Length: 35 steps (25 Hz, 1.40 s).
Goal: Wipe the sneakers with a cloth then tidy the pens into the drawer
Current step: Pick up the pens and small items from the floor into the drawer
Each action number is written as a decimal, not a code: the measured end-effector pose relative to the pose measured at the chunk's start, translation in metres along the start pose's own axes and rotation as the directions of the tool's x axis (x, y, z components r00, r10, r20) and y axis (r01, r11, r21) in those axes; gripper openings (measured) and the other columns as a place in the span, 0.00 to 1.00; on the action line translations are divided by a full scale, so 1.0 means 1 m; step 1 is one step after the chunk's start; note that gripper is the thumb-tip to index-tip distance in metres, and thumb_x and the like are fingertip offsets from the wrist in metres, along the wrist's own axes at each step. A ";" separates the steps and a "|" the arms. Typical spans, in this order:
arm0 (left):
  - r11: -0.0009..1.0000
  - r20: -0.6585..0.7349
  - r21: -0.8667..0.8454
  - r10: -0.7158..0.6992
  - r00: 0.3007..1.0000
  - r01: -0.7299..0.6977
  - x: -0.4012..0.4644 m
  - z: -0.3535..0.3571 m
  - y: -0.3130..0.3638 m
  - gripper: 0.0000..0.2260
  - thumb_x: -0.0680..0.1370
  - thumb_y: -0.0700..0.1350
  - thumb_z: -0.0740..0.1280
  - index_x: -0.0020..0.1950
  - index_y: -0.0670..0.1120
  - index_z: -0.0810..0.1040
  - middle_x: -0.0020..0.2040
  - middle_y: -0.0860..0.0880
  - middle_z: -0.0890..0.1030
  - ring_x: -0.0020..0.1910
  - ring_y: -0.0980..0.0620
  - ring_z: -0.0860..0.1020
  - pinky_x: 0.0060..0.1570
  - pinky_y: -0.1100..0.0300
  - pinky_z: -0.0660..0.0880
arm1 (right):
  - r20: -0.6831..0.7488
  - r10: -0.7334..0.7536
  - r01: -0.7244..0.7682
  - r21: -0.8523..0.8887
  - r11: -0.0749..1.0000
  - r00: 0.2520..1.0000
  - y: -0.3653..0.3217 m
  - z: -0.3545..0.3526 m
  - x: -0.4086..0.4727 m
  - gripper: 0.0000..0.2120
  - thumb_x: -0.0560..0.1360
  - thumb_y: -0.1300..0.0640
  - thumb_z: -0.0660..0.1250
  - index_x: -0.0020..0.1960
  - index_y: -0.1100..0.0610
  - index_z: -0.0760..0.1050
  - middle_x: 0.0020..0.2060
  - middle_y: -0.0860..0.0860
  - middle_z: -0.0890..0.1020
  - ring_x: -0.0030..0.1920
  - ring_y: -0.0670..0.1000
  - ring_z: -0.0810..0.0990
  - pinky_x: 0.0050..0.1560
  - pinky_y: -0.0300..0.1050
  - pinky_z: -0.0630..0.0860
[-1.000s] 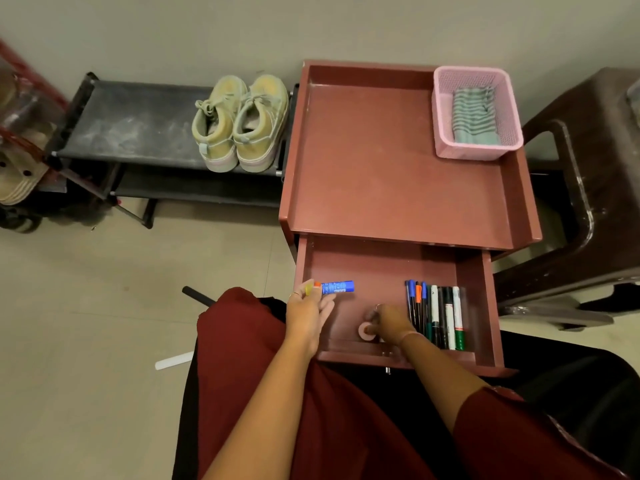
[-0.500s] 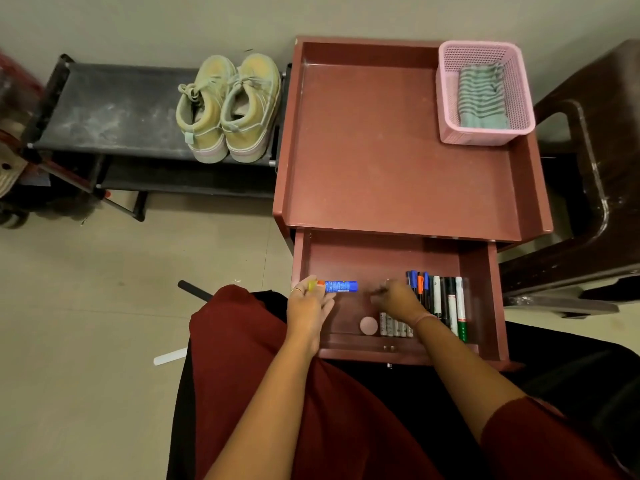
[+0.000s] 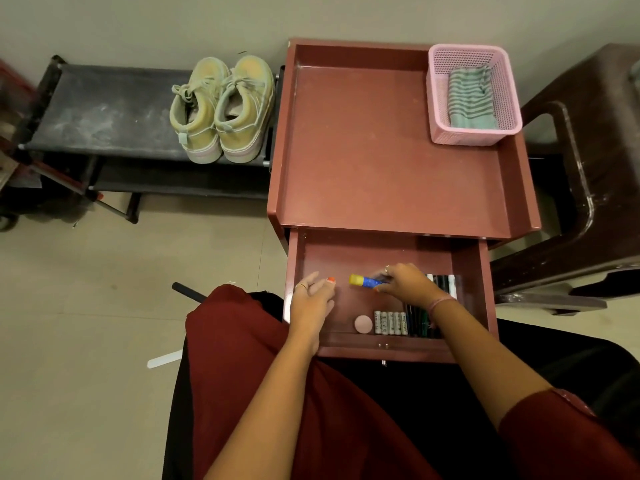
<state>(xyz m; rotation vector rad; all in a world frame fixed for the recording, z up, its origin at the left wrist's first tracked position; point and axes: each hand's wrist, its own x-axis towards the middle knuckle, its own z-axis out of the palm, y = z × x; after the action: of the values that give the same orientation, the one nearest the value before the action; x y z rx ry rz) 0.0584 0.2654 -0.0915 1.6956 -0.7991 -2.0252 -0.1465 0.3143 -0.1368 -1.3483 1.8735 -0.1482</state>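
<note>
The red-brown drawer stands pulled open below the table top. My right hand pinches a blue marker with a yellow cap over the drawer's middle. My left hand rests at the drawer's left wall with relaxed fingers and holds nothing. Several pens lie side by side at the drawer's right, partly hidden by my right wrist. A pair of pale yellow-green sneakers sits on the black rack. The striped green cloth lies folded in the pink basket.
A row of batteries and a round pink disc lie at the drawer's front. The black shoe rack stands left of the table, a dark brown plastic chair right. My red-clad knees sit under the drawer front.
The blue marker has passed from my left hand to my right hand, which moved left to take it. My left hand has let go and stays by the drawer's left wall.
</note>
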 end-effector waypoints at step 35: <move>0.996 -0.036 -0.051 -0.070 0.997 0.069 -0.002 -0.002 0.007 0.09 0.79 0.39 0.65 0.59 0.43 0.76 0.54 0.44 0.82 0.51 0.51 0.81 0.53 0.61 0.77 | 0.224 -0.100 0.208 -0.533 0.820 0.970 0.006 0.051 -0.016 0.22 0.77 0.67 0.56 0.67 0.52 0.72 0.66 0.54 0.65 0.65 0.56 0.65 0.62 0.51 0.67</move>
<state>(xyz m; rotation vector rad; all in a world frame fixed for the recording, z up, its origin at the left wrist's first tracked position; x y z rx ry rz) 0.0605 0.2609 -0.0857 1.7515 -0.6811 -2.0349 -0.1161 0.3475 -0.1653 -1.8342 1.7058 0.4677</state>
